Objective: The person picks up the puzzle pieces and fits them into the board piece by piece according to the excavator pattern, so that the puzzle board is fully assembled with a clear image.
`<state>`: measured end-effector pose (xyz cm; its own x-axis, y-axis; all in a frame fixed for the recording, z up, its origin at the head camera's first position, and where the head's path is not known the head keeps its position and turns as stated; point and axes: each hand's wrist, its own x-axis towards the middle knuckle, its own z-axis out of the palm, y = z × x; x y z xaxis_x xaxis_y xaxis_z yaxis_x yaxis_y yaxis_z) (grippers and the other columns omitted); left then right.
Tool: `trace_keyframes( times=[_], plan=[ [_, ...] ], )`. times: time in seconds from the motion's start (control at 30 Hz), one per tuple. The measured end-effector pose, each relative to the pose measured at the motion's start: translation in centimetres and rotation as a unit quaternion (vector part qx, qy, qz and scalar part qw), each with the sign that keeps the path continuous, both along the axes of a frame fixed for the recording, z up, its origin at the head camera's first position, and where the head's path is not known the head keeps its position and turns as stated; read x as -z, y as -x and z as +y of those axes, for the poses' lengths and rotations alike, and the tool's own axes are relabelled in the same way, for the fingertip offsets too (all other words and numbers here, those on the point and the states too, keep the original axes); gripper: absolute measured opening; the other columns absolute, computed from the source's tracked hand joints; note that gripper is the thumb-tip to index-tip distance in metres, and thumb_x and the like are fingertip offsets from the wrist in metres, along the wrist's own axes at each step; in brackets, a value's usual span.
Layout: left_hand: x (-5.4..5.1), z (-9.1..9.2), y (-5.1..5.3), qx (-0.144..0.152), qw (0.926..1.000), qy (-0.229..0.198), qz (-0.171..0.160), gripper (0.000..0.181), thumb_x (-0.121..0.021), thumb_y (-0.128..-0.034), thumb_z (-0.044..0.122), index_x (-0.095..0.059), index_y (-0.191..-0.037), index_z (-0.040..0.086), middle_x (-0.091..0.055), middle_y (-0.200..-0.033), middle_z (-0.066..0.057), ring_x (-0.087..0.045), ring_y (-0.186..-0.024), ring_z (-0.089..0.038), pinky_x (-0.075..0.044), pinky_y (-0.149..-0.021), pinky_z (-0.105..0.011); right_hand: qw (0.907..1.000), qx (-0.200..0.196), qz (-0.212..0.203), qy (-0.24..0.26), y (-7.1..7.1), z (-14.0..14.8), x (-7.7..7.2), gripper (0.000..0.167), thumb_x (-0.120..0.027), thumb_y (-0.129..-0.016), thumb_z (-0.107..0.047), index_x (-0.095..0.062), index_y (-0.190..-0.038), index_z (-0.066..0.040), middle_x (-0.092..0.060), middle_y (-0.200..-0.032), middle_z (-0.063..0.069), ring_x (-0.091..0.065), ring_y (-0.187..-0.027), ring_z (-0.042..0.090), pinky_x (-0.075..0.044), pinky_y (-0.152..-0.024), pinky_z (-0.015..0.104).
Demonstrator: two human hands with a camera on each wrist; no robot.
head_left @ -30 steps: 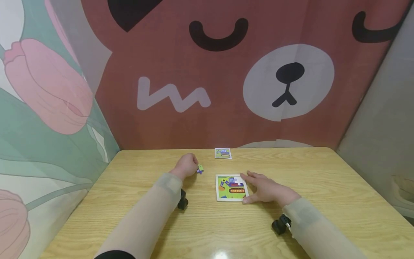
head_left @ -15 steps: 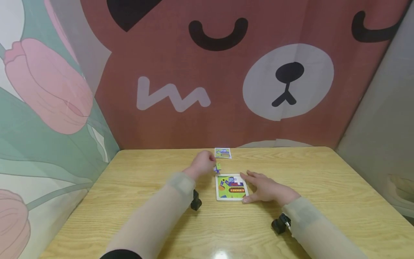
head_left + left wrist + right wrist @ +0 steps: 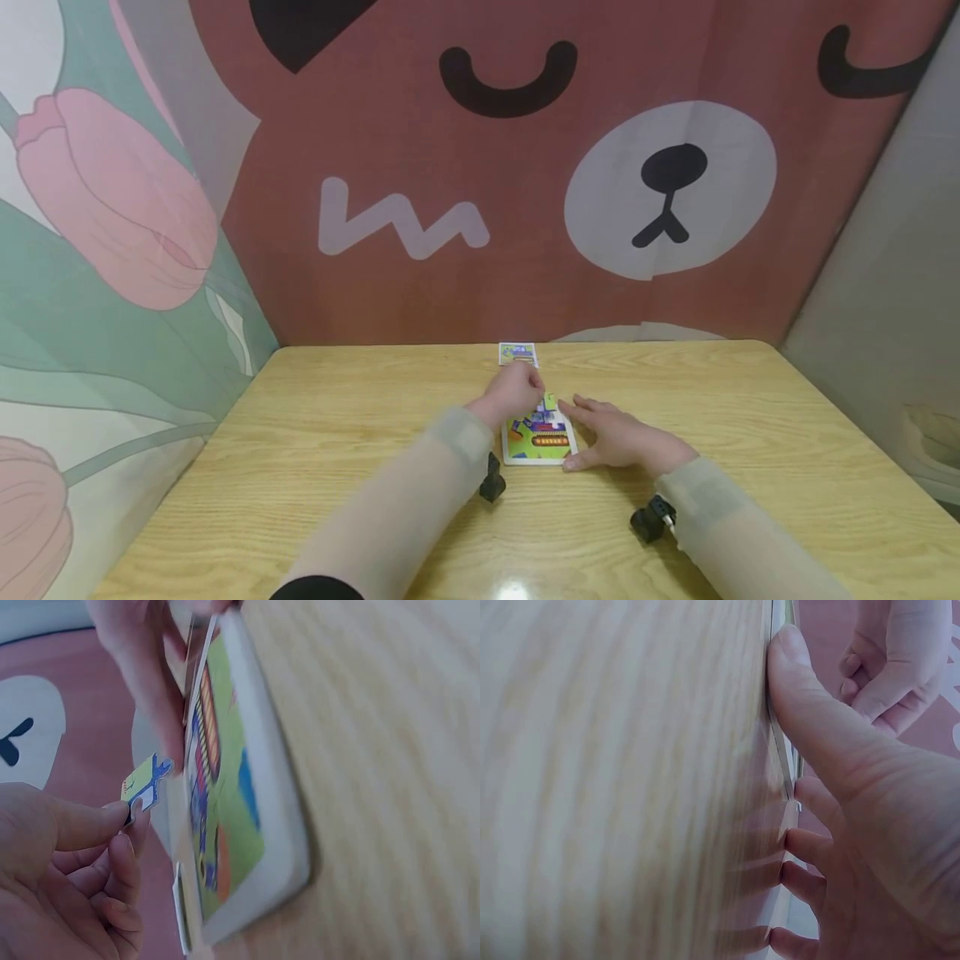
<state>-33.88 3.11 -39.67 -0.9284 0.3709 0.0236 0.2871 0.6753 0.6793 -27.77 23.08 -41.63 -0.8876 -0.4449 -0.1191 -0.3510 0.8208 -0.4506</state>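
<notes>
My left hand [image 3: 513, 392] pinches a small jigsaw piece [image 3: 142, 782] between thumb and forefinger. The piece is green and yellow with blue and white parts, and it hovers over the far part of a jigsaw puzzle [image 3: 542, 452]. This puzzle lies in a white-rimmed tray and pictures a blue excavator with orange tracks. At its right side rests my right hand [image 3: 622, 437], fingers spread, thumb by the near corner and forefinger by the far one. In the left wrist view the piece stands apart from the puzzle's surface. My left hand hides the puzzle's far left corner.
A small picture card [image 3: 517, 352] with a similar excavator lies at the table's back edge, partly behind my left hand. The wooden table [image 3: 337, 433] meets a wall with a printed bear [image 3: 525, 292] at the back.
My left hand has carried the jigsaw piece rightward, from the table left of the puzzle to over its far part. The right hand and the tray have stayed in place.
</notes>
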Motion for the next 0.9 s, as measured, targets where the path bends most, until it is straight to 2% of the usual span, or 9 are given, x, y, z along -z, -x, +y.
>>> trace_keyframes(
  times=[0.3,0.5,0.77,0.9],
  plan=[
    [0.8,1.2,-0.6,0.006,0.9998,0.016,-0.012,0.01,-0.063,-0.0952,0.012,-0.066,-0.086,0.011,-0.059,-0.081,0.002,-0.056,-0.072,-0.012,-0.048,-0.063,-0.026,0.9999,-0.007,0.01,0.002,0.0,-0.1,0.1,0.101,-0.079,-0.076,-0.054,-0.037,-0.15,-0.002,-0.027,-0.155,0.026,-0.024,-0.139,0.049,-0.025,-0.107,0.063],
    [0.8,1.4,-0.7,0.005,0.9994,0.034,-0.008,0.014,-0.063,-0.0958,0.012,-0.065,-0.082,0.012,-0.059,-0.08,0.002,-0.055,-0.071,-0.012,-0.047,-0.062,-0.026,1.0,-0.006,0.006,0.001,0.1,-0.1,0.1,0.101,-0.079,-0.076,-0.055,-0.035,-0.152,-0.003,-0.026,-0.156,0.025,-0.023,-0.14,0.049,-0.025,-0.107,0.063],
    [1.1,1.9,-0.6,0.016,0.994,0.108,0.01,0.011,-0.074,-0.0882,0.014,-0.063,-0.086,0.015,-0.058,-0.082,0.004,-0.054,-0.075,-0.013,-0.046,-0.068,-0.027,1.0,-0.001,0.003,0.003,0.1,0.0,0.2,0.102,-0.079,-0.075,-0.055,-0.034,-0.152,-0.005,-0.026,-0.156,0.025,-0.023,-0.14,0.049,-0.025,-0.106,0.064],
    [1.2,2.0,-0.6,0.017,0.9914,0.129,0.013,0.013,-0.075,-0.0879,0.017,-0.062,-0.086,0.016,-0.058,-0.082,0.004,-0.054,-0.076,-0.013,-0.045,-0.07,-0.028,1.0,-0.001,0.004,0.005,0.0,0.0,0.2,0.103,-0.079,-0.075,-0.055,-0.034,-0.153,-0.005,-0.026,-0.156,0.025,-0.023,-0.14,0.049,-0.024,-0.106,0.064]
  ],
)
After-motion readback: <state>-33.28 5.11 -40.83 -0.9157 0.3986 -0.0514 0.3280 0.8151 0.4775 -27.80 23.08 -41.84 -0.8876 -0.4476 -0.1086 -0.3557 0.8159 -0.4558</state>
